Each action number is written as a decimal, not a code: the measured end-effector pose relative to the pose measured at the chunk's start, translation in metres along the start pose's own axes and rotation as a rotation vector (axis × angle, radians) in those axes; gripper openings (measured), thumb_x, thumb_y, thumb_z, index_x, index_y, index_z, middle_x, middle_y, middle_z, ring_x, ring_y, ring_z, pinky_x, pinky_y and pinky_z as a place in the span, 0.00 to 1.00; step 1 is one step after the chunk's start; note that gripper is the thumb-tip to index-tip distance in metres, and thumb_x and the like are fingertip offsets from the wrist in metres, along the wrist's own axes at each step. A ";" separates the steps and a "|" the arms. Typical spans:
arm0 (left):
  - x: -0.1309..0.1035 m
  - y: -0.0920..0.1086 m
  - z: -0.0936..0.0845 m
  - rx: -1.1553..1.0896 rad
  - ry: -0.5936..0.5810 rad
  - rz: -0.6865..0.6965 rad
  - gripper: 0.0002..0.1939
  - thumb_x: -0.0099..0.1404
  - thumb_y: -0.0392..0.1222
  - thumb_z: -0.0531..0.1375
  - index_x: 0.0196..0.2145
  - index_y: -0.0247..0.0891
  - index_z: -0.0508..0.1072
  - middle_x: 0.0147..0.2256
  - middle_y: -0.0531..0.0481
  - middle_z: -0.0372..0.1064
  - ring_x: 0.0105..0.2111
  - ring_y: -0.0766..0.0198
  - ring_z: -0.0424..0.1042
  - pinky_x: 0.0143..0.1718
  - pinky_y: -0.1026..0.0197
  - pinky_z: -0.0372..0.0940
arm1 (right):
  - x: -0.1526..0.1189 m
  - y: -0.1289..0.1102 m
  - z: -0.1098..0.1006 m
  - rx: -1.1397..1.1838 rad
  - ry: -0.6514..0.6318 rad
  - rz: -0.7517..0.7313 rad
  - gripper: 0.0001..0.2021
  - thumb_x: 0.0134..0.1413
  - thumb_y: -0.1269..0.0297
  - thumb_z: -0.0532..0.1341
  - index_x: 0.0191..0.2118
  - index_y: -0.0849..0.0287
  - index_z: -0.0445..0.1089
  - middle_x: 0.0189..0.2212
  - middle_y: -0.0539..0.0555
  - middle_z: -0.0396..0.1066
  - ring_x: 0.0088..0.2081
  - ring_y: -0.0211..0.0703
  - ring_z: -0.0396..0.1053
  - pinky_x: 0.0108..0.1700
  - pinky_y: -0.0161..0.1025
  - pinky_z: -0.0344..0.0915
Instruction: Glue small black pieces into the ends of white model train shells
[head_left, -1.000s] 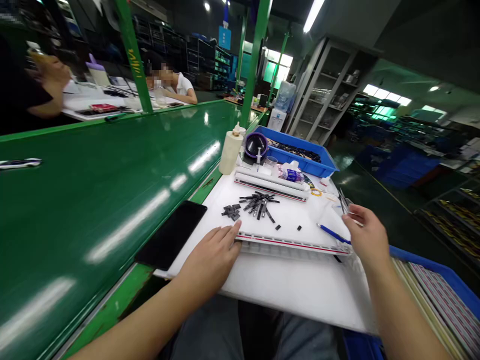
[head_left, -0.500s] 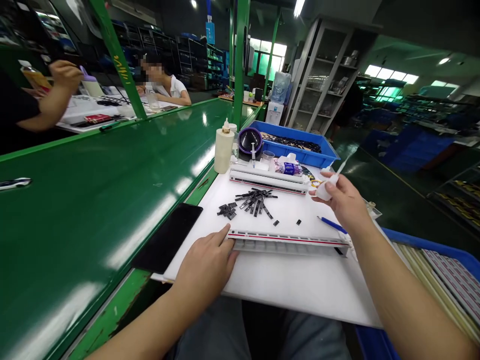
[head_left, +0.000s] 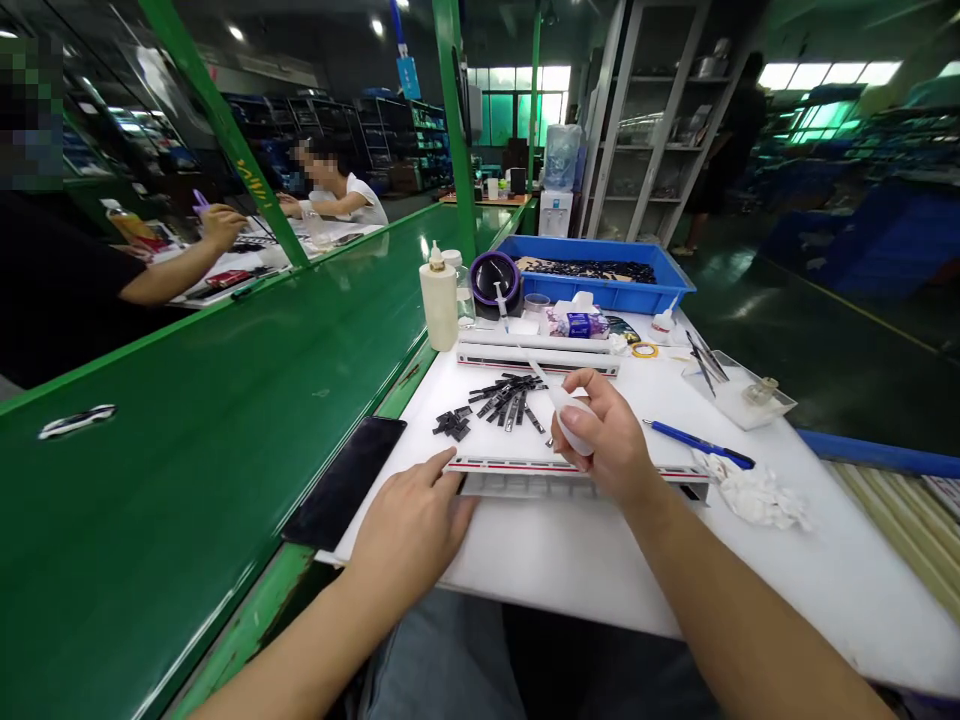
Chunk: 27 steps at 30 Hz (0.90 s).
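My left hand [head_left: 409, 520] grips the left end of a long white model train car body [head_left: 517, 482] with a red stripe and window openings, which lies crosswise on the white work board [head_left: 570, 570]. In my right hand [head_left: 619, 445] is a small white squeeze bottle [head_left: 576, 425], its thin nozzle pointing up and left. The bottle is over the far side of the car body, and my right hand hides part of that body. Behind it lie a fan of black strips [head_left: 510, 402] and a pile of short black pieces [head_left: 452, 424].
Another train car body [head_left: 540, 358] lies farther back, near a cream bottle [head_left: 439, 305], a syringe [head_left: 501, 305] and a blue bin [head_left: 637, 295]. A blue pen [head_left: 697, 442] and crumpled tissue [head_left: 765, 497] are at right. A black tablet [head_left: 345, 480] borders the green bench.
My right hand has brought the squeeze bottle from the right side leftward and down over the train car body. My left hand stays at the body's left end. The camera view has shifted slightly.
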<state>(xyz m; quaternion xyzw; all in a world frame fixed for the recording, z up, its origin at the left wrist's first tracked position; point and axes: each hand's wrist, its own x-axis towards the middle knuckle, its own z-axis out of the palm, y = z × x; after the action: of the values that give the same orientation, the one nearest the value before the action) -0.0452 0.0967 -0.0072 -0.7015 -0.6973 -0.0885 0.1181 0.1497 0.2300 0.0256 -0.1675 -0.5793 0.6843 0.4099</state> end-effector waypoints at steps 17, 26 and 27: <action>0.011 -0.013 -0.002 -0.237 -0.054 -0.067 0.11 0.61 0.51 0.63 0.30 0.42 0.78 0.48 0.50 0.75 0.41 0.54 0.74 0.40 0.52 0.71 | 0.001 0.025 0.074 -0.481 0.300 -0.228 0.19 0.57 0.49 0.60 0.25 0.60 0.68 0.16 0.47 0.58 0.21 0.35 0.57 0.23 0.34 0.54; 0.008 -0.015 0.004 -0.261 -0.024 -0.076 0.12 0.60 0.52 0.63 0.29 0.42 0.79 0.46 0.50 0.76 0.40 0.55 0.74 0.37 0.56 0.68 | -0.001 0.047 0.072 -0.698 0.226 -0.312 0.22 0.60 0.55 0.59 0.18 0.58 0.61 0.14 0.46 0.56 0.19 0.33 0.55 0.23 0.35 0.52; 0.009 -0.014 0.004 -0.261 -0.028 -0.074 0.11 0.60 0.51 0.63 0.29 0.42 0.79 0.45 0.49 0.77 0.40 0.55 0.74 0.37 0.56 0.68 | 0.000 0.047 0.072 -0.707 0.215 -0.322 0.22 0.60 0.55 0.59 0.18 0.58 0.59 0.14 0.46 0.56 0.19 0.33 0.54 0.23 0.35 0.51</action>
<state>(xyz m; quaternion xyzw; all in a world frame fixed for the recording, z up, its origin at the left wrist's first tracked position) -0.0598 0.1060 -0.0076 -0.6860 -0.7066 -0.1730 0.0126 0.0818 0.1827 0.0014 -0.2761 -0.7515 0.3485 0.4874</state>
